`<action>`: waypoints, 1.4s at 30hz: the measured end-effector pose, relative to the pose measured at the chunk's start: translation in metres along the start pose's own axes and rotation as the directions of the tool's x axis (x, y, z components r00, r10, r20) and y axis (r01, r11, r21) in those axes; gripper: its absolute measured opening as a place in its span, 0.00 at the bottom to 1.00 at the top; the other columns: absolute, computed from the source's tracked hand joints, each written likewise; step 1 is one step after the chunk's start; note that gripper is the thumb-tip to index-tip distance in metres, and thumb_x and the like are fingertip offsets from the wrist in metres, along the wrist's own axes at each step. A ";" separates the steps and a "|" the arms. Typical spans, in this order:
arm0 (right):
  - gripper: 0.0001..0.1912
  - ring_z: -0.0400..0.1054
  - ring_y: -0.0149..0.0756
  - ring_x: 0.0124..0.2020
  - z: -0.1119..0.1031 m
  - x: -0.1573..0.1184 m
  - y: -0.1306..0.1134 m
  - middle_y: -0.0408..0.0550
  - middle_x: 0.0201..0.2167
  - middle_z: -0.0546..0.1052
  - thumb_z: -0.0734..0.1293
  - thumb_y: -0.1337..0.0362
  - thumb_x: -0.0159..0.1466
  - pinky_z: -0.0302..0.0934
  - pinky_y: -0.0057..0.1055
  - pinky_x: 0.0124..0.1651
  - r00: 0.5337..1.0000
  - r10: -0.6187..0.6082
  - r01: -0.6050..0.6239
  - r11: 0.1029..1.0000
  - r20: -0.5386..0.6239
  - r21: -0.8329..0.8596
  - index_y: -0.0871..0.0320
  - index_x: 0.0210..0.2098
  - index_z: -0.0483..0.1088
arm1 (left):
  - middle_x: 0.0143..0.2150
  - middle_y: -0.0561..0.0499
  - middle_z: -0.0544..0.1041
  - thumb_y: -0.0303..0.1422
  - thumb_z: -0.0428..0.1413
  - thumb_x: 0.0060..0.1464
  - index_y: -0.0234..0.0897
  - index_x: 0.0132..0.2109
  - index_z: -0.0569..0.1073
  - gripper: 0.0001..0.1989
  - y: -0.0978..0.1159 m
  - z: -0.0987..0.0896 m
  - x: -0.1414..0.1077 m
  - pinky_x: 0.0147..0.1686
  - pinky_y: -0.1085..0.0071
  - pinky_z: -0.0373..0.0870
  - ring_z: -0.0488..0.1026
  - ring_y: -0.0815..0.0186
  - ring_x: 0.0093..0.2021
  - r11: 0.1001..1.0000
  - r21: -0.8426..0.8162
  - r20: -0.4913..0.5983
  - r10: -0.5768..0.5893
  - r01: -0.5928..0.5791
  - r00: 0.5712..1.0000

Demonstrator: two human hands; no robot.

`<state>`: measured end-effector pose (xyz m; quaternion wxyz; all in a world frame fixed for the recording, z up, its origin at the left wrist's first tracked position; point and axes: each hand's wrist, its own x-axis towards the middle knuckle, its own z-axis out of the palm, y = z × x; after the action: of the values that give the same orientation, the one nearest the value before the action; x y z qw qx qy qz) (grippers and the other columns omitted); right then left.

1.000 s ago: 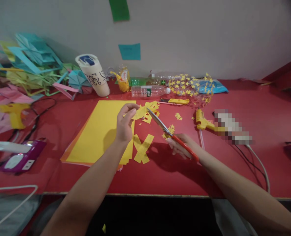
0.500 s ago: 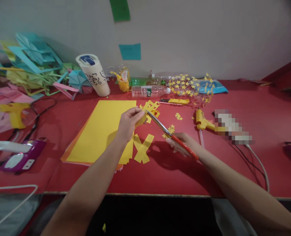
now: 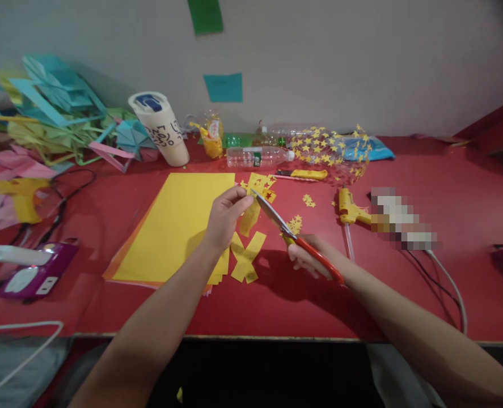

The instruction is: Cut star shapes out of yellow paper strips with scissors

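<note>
My left hand (image 3: 229, 214) pinches a yellow paper strip (image 3: 249, 219), which hangs down from the fingertips. Red-handled scissors (image 3: 283, 226) are gripped in my right hand (image 3: 313, 255), their blades pointing up and left to the paper at my left fingertips. Whether the blade tips are around the paper or only beside it, I cannot tell. Below, two crossed yellow strips (image 3: 246, 258) lie on the red table (image 3: 285, 309). Small yellow paper stars (image 3: 294, 224) are heaped behind the scissors, and yellow offcuts with star-shaped gaps (image 3: 269, 182) lie beyond my left hand.
A stack of yellow sheets (image 3: 178, 226) lies left of my left hand. Behind are a plastic bottle (image 3: 242, 157), a yellow cutter (image 3: 306, 174) and a white tumbler (image 3: 163, 130). Glue guns lie at right (image 3: 349, 207) and left (image 3: 21, 195), with cords nearby.
The yellow strip in my left hand has swung into view and now hangs lower. My right hand and the scissors have shifted slightly, with the fingers below the handles showing more.
</note>
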<state>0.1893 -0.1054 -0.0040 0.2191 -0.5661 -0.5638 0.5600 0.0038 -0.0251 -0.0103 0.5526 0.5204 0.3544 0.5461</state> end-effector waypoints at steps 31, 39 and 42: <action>0.27 0.53 0.22 0.07 0.003 -0.002 -0.003 0.35 0.07 0.60 0.61 0.38 0.52 0.53 0.23 0.14 1.000 0.007 -0.007 1.000 -0.001 -0.002 0.57 0.18 0.58 | 0.21 0.55 0.59 0.31 0.57 0.47 0.38 0.21 0.64 0.11 0.003 0.001 -0.003 0.25 0.73 0.58 0.56 0.74 0.22 0.998 0.018 0.043 -0.059 0.059 0.997; 0.26 0.52 0.21 0.07 0.003 -0.003 -0.005 0.38 0.10 0.64 0.62 0.39 0.51 0.46 0.21 0.10 0.999 0.033 -0.033 0.999 -0.009 -0.009 0.57 0.18 0.57 | 0.20 0.56 0.57 0.32 0.57 0.45 0.38 0.21 0.63 0.11 0.003 0.000 -0.002 0.24 0.72 0.57 0.55 0.74 0.22 0.998 0.029 0.024 -0.065 0.064 0.998; 0.27 0.52 0.21 0.07 0.003 -0.003 -0.004 0.39 0.11 0.66 0.62 0.39 0.50 0.45 0.21 0.09 0.999 0.031 -0.032 0.999 -0.018 -0.013 0.57 0.18 0.58 | 0.20 0.56 0.58 0.32 0.57 0.45 0.38 0.21 0.64 0.11 0.002 -0.001 -0.002 0.24 0.72 0.57 0.56 0.74 0.22 0.998 0.028 0.024 -0.063 0.063 0.998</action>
<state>0.1855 -0.1084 0.0001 0.2115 -0.5814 -0.5565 0.5546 0.0021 -0.0268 -0.0087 0.5668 0.5230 0.3712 0.5171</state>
